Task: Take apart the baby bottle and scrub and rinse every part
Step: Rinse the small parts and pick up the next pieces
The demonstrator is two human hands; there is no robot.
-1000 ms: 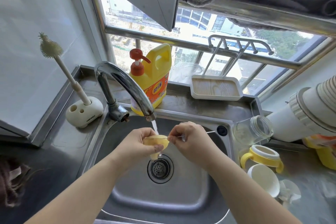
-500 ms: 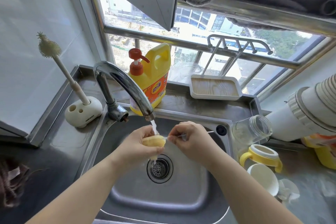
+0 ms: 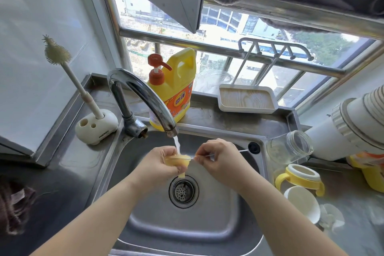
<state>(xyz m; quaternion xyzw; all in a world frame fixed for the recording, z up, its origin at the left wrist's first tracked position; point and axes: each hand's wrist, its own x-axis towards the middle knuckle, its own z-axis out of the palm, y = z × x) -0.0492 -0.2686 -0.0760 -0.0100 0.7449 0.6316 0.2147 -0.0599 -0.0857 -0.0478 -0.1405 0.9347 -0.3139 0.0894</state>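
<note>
Left hand (image 3: 161, 164) grips soft nipple (image 3: 179, 161) under tap (image 3: 145, 97); right hand (image 3: 216, 159) pinches thin brush (image 3: 243, 151). I'd hold nipple by its rim — prob slippery, floppy, light.

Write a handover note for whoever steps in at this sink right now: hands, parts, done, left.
Left hand holds the yellowish nipple under the running faucet, above the drain.
Right hand pinches a thin brush, its tip at the nipple.
Glass bottle lies on its side on the counter to the right, with the yellow handled collar and white cap in front of it.
Done: bottle is apart.
Left: finish scrubbing and rinsing the nipple; I cannot tell whether the counter parts are washed.
</note>
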